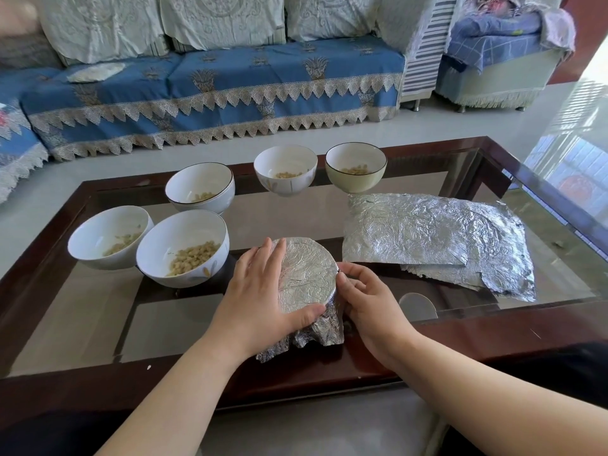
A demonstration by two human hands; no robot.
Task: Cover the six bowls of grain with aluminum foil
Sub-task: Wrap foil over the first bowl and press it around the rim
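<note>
A foil-covered bowl stands near the front of the glass table, with foil stretched flat over its top and crumpled down its near side. My left hand lies flat on the foil top, thumb against the near rim. My right hand has its fingers curled against the bowl's right rim, pressing the foil there. Several uncovered white bowls hold grain: one just left of the covered bowl, one further left, one behind, and two at the back.
A stack of crinkled foil sheets lies flat to the right of the covered bowl. The glass table top has a dark wooden frame. A blue-covered sofa stands beyond the table across a strip of pale floor.
</note>
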